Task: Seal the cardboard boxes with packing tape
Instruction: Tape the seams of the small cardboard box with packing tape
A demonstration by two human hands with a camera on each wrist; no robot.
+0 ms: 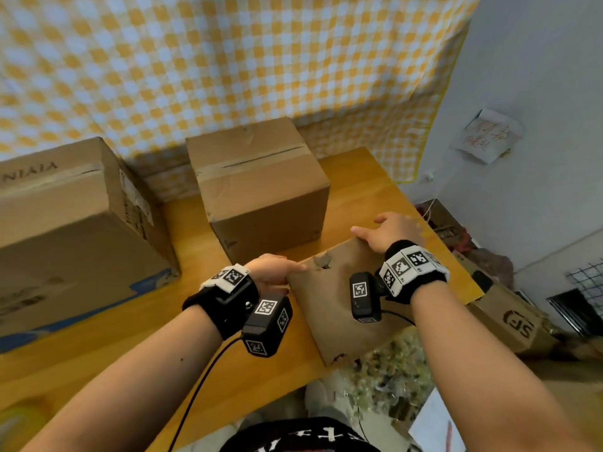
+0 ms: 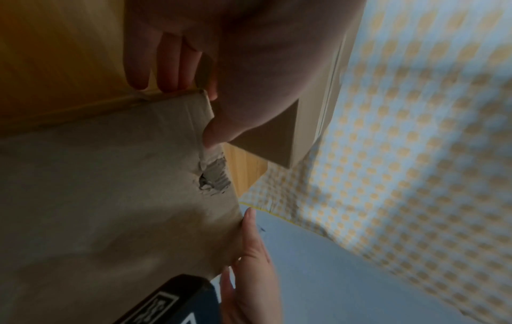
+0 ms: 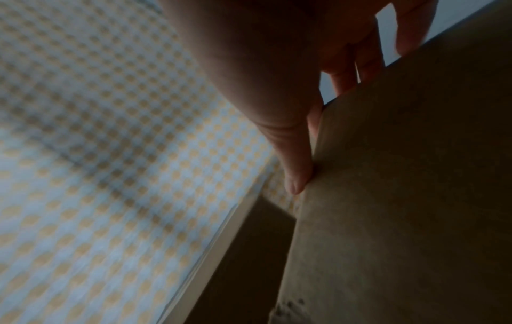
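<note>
A worn cardboard box with a torn hole near its far edge hangs partly over the right front edge of the wooden table. My left hand grips its far left corner, thumb on top and fingers curled over the edge. My right hand grips the far right edge, thumb along the box and fingers wrapped behind it. The box top and the right hand also show in the left wrist view. No tape roll is in sight.
A medium cardboard box stands just beyond the held one. A large printed box fills the table's left side. Yellow-checked cloth hangs behind. On the floor at right sits another box amid clutter.
</note>
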